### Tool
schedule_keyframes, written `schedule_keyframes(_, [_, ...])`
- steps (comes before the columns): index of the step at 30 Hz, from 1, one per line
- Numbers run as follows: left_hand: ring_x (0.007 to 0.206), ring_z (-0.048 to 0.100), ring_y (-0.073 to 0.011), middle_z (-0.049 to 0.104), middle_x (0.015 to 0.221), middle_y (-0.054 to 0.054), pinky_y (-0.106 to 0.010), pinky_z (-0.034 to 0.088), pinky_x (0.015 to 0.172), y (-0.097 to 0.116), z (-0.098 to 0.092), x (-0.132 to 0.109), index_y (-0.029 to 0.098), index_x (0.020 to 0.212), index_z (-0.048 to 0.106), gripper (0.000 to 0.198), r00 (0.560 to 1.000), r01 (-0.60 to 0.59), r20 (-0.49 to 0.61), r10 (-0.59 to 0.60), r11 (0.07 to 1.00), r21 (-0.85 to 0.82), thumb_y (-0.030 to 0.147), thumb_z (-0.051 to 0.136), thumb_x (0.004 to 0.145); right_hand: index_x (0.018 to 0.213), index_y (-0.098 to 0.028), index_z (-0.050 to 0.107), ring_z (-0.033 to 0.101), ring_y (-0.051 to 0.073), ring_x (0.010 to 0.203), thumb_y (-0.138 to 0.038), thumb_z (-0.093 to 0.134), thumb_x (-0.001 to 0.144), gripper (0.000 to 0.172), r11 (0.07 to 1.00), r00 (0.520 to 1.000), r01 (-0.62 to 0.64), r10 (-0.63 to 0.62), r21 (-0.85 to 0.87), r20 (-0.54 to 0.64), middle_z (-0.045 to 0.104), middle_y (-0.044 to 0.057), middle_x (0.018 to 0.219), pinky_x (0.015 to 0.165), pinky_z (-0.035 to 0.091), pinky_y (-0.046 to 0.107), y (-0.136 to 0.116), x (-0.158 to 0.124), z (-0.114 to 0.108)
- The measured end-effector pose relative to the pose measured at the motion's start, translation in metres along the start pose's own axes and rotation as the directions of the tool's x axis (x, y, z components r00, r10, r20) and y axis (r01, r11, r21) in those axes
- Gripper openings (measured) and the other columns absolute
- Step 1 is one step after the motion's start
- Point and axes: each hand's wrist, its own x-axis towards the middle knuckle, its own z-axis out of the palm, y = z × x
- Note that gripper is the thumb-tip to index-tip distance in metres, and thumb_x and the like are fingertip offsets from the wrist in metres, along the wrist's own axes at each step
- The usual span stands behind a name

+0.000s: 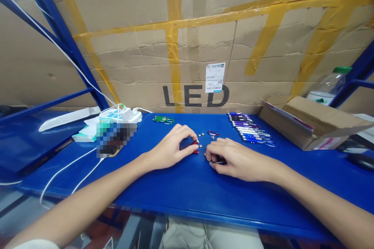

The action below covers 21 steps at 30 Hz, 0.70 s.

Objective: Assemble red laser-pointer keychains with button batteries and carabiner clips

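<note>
My left hand (172, 148) rests on the blue table, its thumb and fingertips pinched on a small red metal tube (195, 150). A short gap to the right, my right hand (233, 157) has curled fingers around a small dark, shiny piece, mostly hidden by them. Between and just beyond the hands lie several small round silvery pieces (200, 146), like button cells. A red carabiner clip (213, 133) lies behind them. To the right is a row of small keychain flashlights (244, 129) in blue, black, purple and silver, with clips. Green ones (163, 120) lie at the back left.
An open cardboard box (309, 124) stands at the right, near a bottle with a green cap (330, 81). At the left are a power strip (134, 116), a tissue pack (86, 133), a blurred phone (113, 140) and white cables. A large carton (140, 62) walls off the back.
</note>
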Motion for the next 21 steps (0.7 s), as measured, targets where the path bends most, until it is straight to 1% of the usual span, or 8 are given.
schedule_keyframes(2, [0.101, 0.06, -0.0214, 0.069, 0.105, -0.006, -0.036, 0.049, 0.095, 0.001, 0.0, 0.001, 0.02, 0.111, 0.073, 0.018, 1.0, 0.015, 0.001, -0.015, 0.998, -0.063, 0.037, 0.07, 0.106, 0.097, -0.024, 0.061, 0.061, 0.022, 0.094, -0.01, 0.063, 0.094, 0.014, 1.0, 1.0, -0.002, 0.002, 0.012, 0.012, 0.069, 0.001, 0.098, 0.088, 0.042, 0.036, 0.0, 0.0, 0.0])
schedule_keyframes(4, [0.089, 0.058, -0.018, 0.067, 0.096, -0.004, -0.032, 0.047, 0.085, 0.001, 0.001, 0.002, 0.02, 0.112, 0.075, 0.02, 0.998, 0.064, 0.009, -0.063, 0.984, -0.164, 0.037, 0.073, 0.104, 0.098, -0.023, 0.061, 0.06, 0.022, 0.095, -0.013, 0.063, 0.096, 0.011, 1.0, 1.0, -0.012, 0.012, 0.011, 0.026, 0.068, 0.001, 0.099, 0.088, 0.042, 0.036, 0.001, 0.0, 0.0])
schedule_keyframes(7, [0.08, 0.055, -0.0142, 0.069, 0.094, -0.002, -0.028, 0.044, 0.075, 0.0, 0.005, 0.001, 0.018, 0.114, 0.077, 0.024, 0.989, 0.148, 0.042, -0.142, 0.938, -0.314, 0.038, 0.076, 0.1, 0.098, -0.023, 0.061, 0.059, 0.023, 0.096, -0.016, 0.063, 0.099, 0.007, 1.0, 0.999, -0.029, 0.029, -0.006, 0.038, 0.067, 0.002, 0.1, 0.087, 0.041, 0.036, 0.0, 0.001, 0.001])
schedule_keyframes(9, [0.077, 0.055, -0.0131, 0.071, 0.093, -0.002, -0.026, 0.043, 0.071, -0.001, 0.007, 0.001, 0.017, 0.112, 0.078, 0.027, 0.981, 0.193, 0.086, -0.173, 0.91, -0.366, 0.039, 0.079, 0.097, 0.097, -0.023, 0.06, 0.059, 0.022, 0.095, -0.015, 0.063, 0.098, 0.008, 1.0, 0.999, -0.028, 0.028, -0.007, 0.042, 0.067, 0.002, 0.099, 0.087, 0.041, 0.035, 0.0, 0.001, 0.001])
schedule_keyframes(12, [0.077, 0.056, -0.0129, 0.071, 0.089, -0.001, -0.026, 0.043, 0.071, -0.001, 0.01, 0.001, 0.016, 0.107, 0.079, 0.028, 0.97, 0.232, 0.159, -0.182, 0.886, -0.402, 0.04, 0.082, 0.094, 0.093, -0.023, 0.057, 0.059, 0.022, 0.092, -0.013, 0.06, 0.099, 0.012, 1.0, 1.0, -0.022, 0.022, -0.011, 0.013, 0.066, 0.001, 0.094, 0.086, 0.041, 0.035, -0.001, 0.001, 0.001])
schedule_keyframes(14, [0.078, 0.057, -0.0132, 0.071, 0.088, -0.001, -0.026, 0.045, 0.072, -0.002, 0.011, 0.001, 0.015, 0.107, 0.079, 0.028, 0.966, 0.241, 0.188, -0.177, 0.876, -0.417, 0.04, 0.083, 0.093, 0.091, -0.023, 0.055, 0.059, 0.022, 0.089, -0.013, 0.058, 0.1, 0.014, 0.999, 1.0, -0.024, 0.024, -0.022, -0.02, 0.065, 0.001, 0.092, 0.085, 0.041, 0.034, -0.002, 0.002, 0.001])
schedule_keyframes(16, [0.078, 0.057, -0.0133, 0.073, 0.087, -0.002, -0.026, 0.045, 0.073, -0.002, 0.011, 0.001, 0.015, 0.107, 0.078, 0.028, 0.965, 0.243, 0.2, -0.172, 0.872, -0.424, 0.039, 0.083, 0.093, 0.091, -0.023, 0.055, 0.059, 0.022, 0.088, -0.014, 0.059, 0.1, 0.013, 0.999, 0.999, -0.033, 0.032, -0.033, -0.031, 0.065, 0.002, 0.091, 0.083, 0.041, 0.034, -0.003, 0.002, 0.002])
schedule_keyframes(21, [0.078, 0.058, -0.0133, 0.075, 0.09, -0.003, -0.026, 0.046, 0.073, -0.004, 0.011, 0.0, 0.016, 0.108, 0.078, 0.027, 0.968, 0.229, 0.192, -0.162, 0.883, -0.409, 0.038, 0.084, 0.093, 0.097, -0.023, 0.057, 0.061, 0.023, 0.094, -0.016, 0.064, 0.099, 0.01, 0.999, 0.999, -0.035, 0.035, -0.038, 0.007, 0.066, 0.003, 0.1, 0.084, 0.042, 0.035, -0.001, 0.001, 0.002])
